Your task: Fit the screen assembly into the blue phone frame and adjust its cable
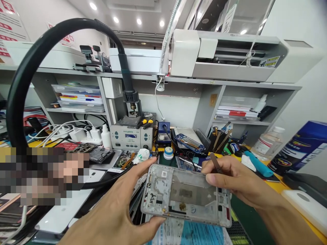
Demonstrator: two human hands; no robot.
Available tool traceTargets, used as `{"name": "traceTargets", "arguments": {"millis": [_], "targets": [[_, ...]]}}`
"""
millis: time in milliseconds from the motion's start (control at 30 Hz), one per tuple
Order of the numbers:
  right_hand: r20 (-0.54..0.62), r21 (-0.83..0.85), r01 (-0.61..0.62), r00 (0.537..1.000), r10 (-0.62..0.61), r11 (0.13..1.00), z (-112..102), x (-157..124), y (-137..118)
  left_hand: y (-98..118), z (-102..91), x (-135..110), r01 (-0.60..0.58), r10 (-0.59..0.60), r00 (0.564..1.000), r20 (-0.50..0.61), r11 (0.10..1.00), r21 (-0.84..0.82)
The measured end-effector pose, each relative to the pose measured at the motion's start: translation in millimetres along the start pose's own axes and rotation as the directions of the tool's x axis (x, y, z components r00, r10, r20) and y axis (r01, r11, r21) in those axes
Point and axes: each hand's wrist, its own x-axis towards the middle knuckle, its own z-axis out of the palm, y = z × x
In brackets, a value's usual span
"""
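My left hand [120, 211] grips the left end of an opened silver phone frame [186, 195], thumb below and fingers above, holding it level over the bench. My right hand [235, 180] rests on the frame's upper right edge, its fingers pinched around metal tweezers [216, 162] whose tip points down toward the frame. Inside the frame I see a bare metal plate, small screw holes and a small gold part near the bottom middle.
A hot-air rework station [133, 136] with a thick black hose [30, 68] stands behind. Phone parts, a blue phone board [189, 142], a tool cup [221, 141], a clear bottle [267, 143], a teal tool [257, 164] and a blue box [301, 146] crowd the bench.
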Motion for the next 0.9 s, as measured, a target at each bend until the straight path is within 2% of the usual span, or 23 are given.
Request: {"name": "traceTargets", "arguments": {"millis": [900], "targets": [[0.014, 0.031, -0.011, 1.0, 0.011, 0.999, 2.6, -3.2, -4.0, -4.9, 5.2, -0.2, -0.013, 0.013, 1.0, -0.004, 0.998, -0.064]]}}
